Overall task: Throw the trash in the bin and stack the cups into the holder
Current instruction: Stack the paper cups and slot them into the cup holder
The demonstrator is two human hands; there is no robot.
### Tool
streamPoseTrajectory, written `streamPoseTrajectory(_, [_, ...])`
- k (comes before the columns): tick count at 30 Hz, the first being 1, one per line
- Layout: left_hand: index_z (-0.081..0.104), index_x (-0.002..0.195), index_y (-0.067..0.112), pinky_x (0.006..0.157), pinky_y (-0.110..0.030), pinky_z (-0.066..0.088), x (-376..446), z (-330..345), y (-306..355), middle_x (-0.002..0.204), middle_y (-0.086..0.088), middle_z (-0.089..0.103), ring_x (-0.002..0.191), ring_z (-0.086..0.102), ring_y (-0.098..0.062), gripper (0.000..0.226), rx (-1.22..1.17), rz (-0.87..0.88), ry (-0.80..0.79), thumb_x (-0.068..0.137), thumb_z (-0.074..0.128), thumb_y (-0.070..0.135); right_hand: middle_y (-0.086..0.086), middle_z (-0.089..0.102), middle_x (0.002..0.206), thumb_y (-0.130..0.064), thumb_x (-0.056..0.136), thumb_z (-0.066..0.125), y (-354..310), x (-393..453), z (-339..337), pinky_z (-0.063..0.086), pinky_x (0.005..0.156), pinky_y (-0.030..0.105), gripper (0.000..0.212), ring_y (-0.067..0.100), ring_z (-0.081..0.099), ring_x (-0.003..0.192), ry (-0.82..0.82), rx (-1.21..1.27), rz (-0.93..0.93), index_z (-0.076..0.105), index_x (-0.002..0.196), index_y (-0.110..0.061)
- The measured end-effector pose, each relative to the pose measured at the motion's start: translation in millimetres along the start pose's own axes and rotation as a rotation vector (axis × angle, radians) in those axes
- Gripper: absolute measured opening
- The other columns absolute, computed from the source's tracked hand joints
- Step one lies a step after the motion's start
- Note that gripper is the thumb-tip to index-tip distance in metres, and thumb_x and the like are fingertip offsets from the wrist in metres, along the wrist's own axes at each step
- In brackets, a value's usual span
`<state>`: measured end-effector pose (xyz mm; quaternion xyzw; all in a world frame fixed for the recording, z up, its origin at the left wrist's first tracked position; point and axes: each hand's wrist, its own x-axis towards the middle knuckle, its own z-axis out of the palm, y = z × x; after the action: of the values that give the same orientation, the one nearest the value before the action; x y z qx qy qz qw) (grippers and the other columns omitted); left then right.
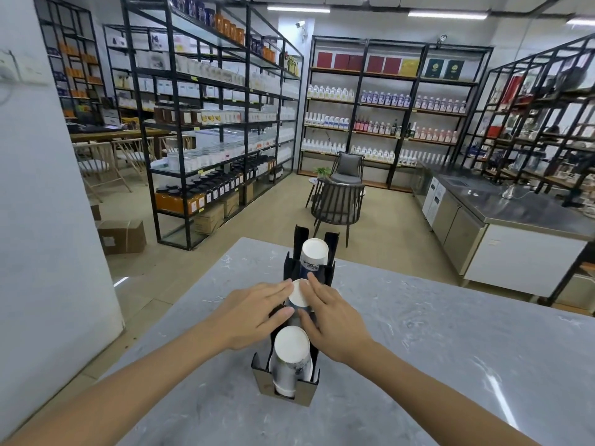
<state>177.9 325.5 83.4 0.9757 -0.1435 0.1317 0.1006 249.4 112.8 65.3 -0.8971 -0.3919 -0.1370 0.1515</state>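
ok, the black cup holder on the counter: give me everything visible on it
The cup holder is a long black rack, apparently plastic or card, with upright dividers forming slots in a row running away from the camera. It stands on the grey marbled counter. Three slots hold cups bottom-up: near cups, middle cups, far cups. The left hand and right hand flank the middle slot, fingers on its cup.

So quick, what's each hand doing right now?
Left hand: open, fingers on the middle cup.
Right hand: open, fingers on the same cup.
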Motion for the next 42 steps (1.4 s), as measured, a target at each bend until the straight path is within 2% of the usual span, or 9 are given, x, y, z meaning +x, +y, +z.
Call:
streamPoseTrajectory(9, [0.018, 0.157, 0.043, 0.110, -0.039, 0.044, -6, -19, 18, 0.165, 0.015, 0.024, 0.144, 0.037, -0.009, 0.060, 0.001, 0.024, 0.014, 0.100, 0.017, 0.064, -0.002, 0.019, 0.170, -0.053, 0.105, 0.038, -1, -32, -48, 0.032, 0.122, 0.036, 0.060, 0.018, 0.024, 0.155, 0.004, 0.070, -0.046, 0.021, 0.160, -0.036])
streamPoseTrajectory(12, [0.024, 0.155, 0.042, 0.110, -0.036, 0.045, -16, -34, 41, 0.163, 0.015, 0.030, 0.143, 0.036, -0.007, 0.055, 0.000, 0.088, 0.075, 0.103, 0.020, 0.059, -0.010, 0.020, 0.169, -0.061, 0.104, 0.036, 5, -70, -76, 0.027, 0.119, 0.027, 0.059, 0.012, 0.024, 0.153, -0.018, 0.058, -0.074, 0.019, 0.158, -0.045])
streamPoseTrajectory(17, [0.036, 0.152, 0.040, 0.115, -0.028, 0.036, -39, -39, 88, 0.159, 0.014, 0.038, 0.148, 0.031, -0.007, 0.050, -0.028, 0.211, 0.108, 0.104, 0.033, 0.053, -0.029, 0.017, 0.166, -0.071, 0.096, 0.047, 20, -139, -108, 0.028, 0.123, 0.034, 0.065, -0.002, 0.024, 0.151, -0.246, 0.332, -0.010, 0.019, 0.153, -0.058])
streamPoseTrajectory(21, [0.038, 0.152, 0.038, 0.119, -0.020, 0.023, -53, -19, 122, 0.159, 0.014, 0.039, 0.148, 0.030, -0.007, 0.049, -0.092, 0.309, 0.039, 0.104, 0.038, 0.049, -0.031, 0.028, 0.161, -0.067, 0.090, 0.063, 34, -196, -113, 0.035, 0.121, 0.043, 0.077, -0.003, 0.032, 0.148, -0.274, 0.504, 0.101, 0.022, 0.154, -0.054])
streamPoseTrajectory(24, [0.041, 0.151, 0.036, 0.120, -0.027, 0.030, -62, 0, 142, 0.157, 0.014, 0.041, 0.148, 0.033, -0.007, 0.049, -0.116, 0.374, 0.009, 0.104, 0.040, 0.049, -0.027, 0.028, 0.162, -0.064, 0.085, 0.072, 42, -236, -108, 0.034, 0.121, 0.046, 0.092, 0.002, 0.033, 0.149, -0.252, 0.536, 0.172, 0.017, 0.157, -0.050])
streamPoseTrajectory(28, [0.043, 0.150, 0.033, 0.119, -0.034, 0.035, -71, 23, 170, 0.157, 0.009, 0.043, 0.147, 0.037, -0.014, 0.051, -0.149, 0.498, -0.033, 0.101, 0.051, 0.046, -0.023, 0.029, 0.163, -0.059, 0.074, 0.085, 45, -280, -92, 0.037, 0.116, 0.038, 0.115, 0.002, 0.034, 0.149, -0.171, 0.581, 0.270, 0.009, 0.159, -0.044])
streamPoseTrajectory(32, [0.051, 0.145, 0.033, 0.106, -0.040, 0.048, -78, 40, 196, 0.155, 0.007, 0.047, 0.143, 0.042, -0.020, 0.045, -0.159, 0.619, -0.045, 0.102, 0.049, 0.045, -0.024, 0.033, 0.161, -0.055, 0.065, 0.093, 42, -311, -60, 0.040, 0.115, 0.033, 0.130, 0.000, 0.034, 0.149, -0.155, 0.632, 0.384, 0.004, 0.159, -0.043])
streamPoseTrajectory(38, [0.064, 0.132, 0.028, 0.094, -0.042, 0.054, -78, 57, 210, 0.143, 0.006, 0.059, 0.136, 0.052, -0.023, 0.036, -0.149, 0.671, 0.004, 0.098, 0.058, 0.018, -0.034, 0.042, 0.146, -0.058, 0.062, 0.093, 30, -326, -8, 0.051, 0.103, 0.027, 0.116, -0.003, 0.048, 0.136, -0.155, 0.699, 0.522, 0.016, 0.149, -0.048])
streamPoseTrajectory(42, [0.070, 0.125, 0.021, 0.096, -0.038, 0.054, -79, 63, 210, 0.128, 0.004, 0.070, 0.118, 0.064, -0.024, 0.038, -0.156, 0.724, 0.059, 0.092, 0.062, 0.006, -0.031, 0.061, 0.126, -0.059, 0.062, 0.091, 27, -330, 19, 0.059, 0.094, 0.035, 0.108, 0.002, 0.066, 0.115, -0.152, 0.731, 0.586, 0.032, 0.146, -0.027])
